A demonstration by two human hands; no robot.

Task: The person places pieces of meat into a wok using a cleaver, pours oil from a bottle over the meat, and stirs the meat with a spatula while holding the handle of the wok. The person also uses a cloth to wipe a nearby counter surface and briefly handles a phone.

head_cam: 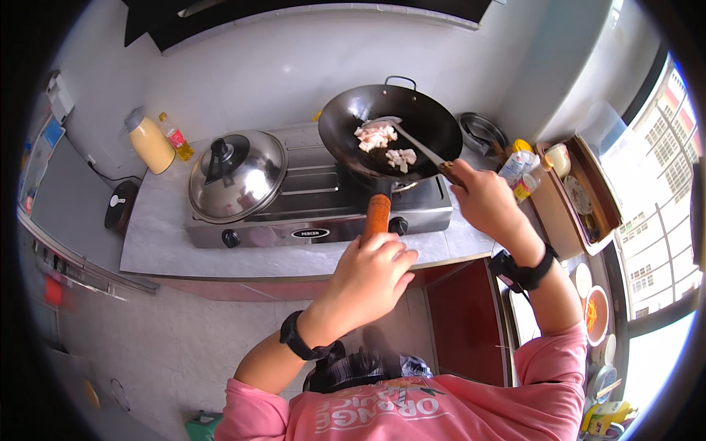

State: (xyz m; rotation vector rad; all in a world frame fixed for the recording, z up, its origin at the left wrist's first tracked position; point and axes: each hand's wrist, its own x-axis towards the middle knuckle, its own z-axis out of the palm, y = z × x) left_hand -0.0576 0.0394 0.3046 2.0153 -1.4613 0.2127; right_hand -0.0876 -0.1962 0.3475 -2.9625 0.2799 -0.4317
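A dark wok (436, 113) sits over the right burner of a steel two-burner gas stove (265, 229). Its orange-brown wooden handle (378, 212) points towards me. My left hand (369, 275) is around the end of that handle, with some fingers loosely curled. The wooden grip of a metal spatula (419, 146) is held in my right hand (488, 201), over the wok's right rim. The spatula's blade touches the larger of two clumps of pale meat pieces (376, 136). A smaller clump of meat (401, 159) lies nearer to me in the wok.
A domed steel lid (242, 187) covers the left burner's place. Behind it stand a yellow thermos (149, 143) and an oil bottle (177, 140). To the right are bottles (521, 165), a brown dish bin (557, 204) and a bowl of orange shreds (597, 317). A range hood (309, 22) overhangs the stove.
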